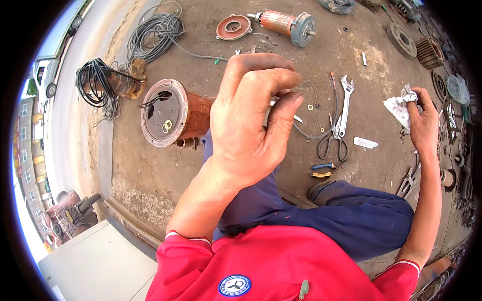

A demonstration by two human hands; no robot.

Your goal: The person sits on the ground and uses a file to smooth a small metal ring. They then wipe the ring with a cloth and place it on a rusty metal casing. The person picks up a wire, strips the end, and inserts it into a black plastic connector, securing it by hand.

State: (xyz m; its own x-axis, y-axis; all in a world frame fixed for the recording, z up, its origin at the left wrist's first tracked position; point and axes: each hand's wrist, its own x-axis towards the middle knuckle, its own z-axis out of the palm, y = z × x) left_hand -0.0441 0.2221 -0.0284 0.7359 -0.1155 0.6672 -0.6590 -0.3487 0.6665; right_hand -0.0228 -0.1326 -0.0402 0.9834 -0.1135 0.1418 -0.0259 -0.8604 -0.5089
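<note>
My left hand (246, 113) is raised in the middle of the view, its fingers loosely curled and a gap left between thumb and fingertips. I see nothing held in it, though part of the palm is hidden. Below and left of it stands a rusty red motor housing (199, 113) with a round flanged top, where small rings (166, 126) lie. At the right, my right hand (424, 123) pinches a crumpled white rag or paper (399, 110). Between the hands, on the ground, are an adjustable wrench (345, 108), black-handled scissors (333, 145) and a grey cable (335, 95).
Blue-and-yellow-handled pliers (323, 170) lie by my shoe (334, 180). Farther off are a motor rotor (276, 21), a red end cover (234, 27) and a coiled cable (155, 35). Metal parts crowd the right edge. A pale cabinet (98, 266) stands lower left.
</note>
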